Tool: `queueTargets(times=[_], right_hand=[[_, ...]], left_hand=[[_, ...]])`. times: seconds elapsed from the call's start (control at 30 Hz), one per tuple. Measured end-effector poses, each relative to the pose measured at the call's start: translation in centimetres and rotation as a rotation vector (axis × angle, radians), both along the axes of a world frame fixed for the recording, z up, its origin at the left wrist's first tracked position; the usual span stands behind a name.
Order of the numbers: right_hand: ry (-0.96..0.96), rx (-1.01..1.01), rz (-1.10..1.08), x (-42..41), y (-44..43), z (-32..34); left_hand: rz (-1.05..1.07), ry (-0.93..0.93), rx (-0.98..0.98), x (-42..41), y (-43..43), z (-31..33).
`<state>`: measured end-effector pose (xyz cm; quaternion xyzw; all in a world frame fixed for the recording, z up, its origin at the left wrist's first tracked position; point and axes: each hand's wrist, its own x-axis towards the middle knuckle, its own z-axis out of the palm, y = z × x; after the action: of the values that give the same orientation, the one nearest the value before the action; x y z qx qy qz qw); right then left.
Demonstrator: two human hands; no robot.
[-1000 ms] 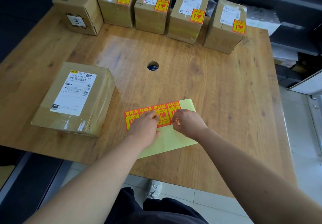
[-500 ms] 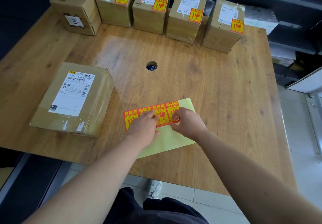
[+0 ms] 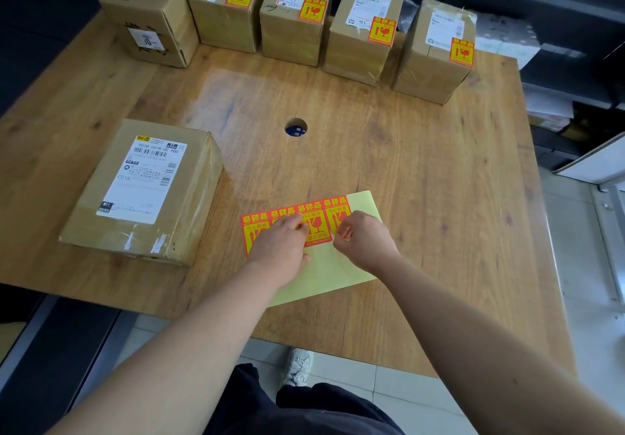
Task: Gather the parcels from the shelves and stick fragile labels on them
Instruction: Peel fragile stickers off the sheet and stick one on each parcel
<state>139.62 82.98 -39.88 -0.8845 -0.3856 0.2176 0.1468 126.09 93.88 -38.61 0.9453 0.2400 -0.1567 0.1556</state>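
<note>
While the left hand (image 3: 280,243) pressed its fingers flat on the glossy pale-yellow label sheet (image 3: 324,277) at the near middle of the wooden table (image 3: 439,198), the right hand (image 3: 367,242) pinched the sheet's rightmost red-and-yellow fragile label (image 3: 338,209); a taped cardboard parcel (image 3: 142,184) lay to the left.

The left hand (image 3: 280,245) lies over the left end of the label strip (image 3: 318,221), hiding most of the print there. The right hand (image 3: 365,242) has its fingers curled under with the tips out of sight, so a pinch on the rightmost label cannot be confirmed. At the desk's (image 3: 422,181) far left corner, the corner parcel (image 3: 148,18) and the neighbouring parcel (image 3: 226,12) are cut off by the top edge. The fine print on the shipping label (image 3: 145,181) is unreadable.
</note>
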Motion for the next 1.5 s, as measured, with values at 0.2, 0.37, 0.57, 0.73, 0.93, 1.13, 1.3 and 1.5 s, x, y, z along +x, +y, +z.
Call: queueTargets(times=[0.2,0.37,0.57,0.73,0.93,1.13,1.3,1.5], right_hand=[[0.038,-0.009,-0.028,0.0,0.3,0.4],[-0.002,-0.058,-0.037,-0.3,1.1,0.7],[-0.018,-0.076,-0.05,-0.3,1.1,0.5],[0.011,-0.056,-0.038,-0.4,0.6,0.7],[-0.115,-0.102,0.058,-0.8,1.0,1.1],[-0.048,-0.097,-0.042,-1.1,0.6,0.6],[0.064,-0.045,-0.122,-0.7,0.2,1.0],[0.123,-0.009,-0.15,-0.3,-0.1,0.8]], left_hand=[[-0.004,0.001,0.003,0.0,0.1,0.0],[-0.003,-0.004,0.004,-0.1,0.1,-0.1],[0.002,-0.004,0.006,0.0,0.1,-0.2],[0.001,-0.007,0.007,0.0,0.1,-0.1],[-0.002,-0.004,0.006,0.0,0.1,-0.1],[-0.003,-0.003,0.005,-0.1,0.1,0.0],[0.0,-0.005,0.005,-0.2,0.1,-0.3],[0.01,-0.012,0.015,0.3,-0.1,0.0]])
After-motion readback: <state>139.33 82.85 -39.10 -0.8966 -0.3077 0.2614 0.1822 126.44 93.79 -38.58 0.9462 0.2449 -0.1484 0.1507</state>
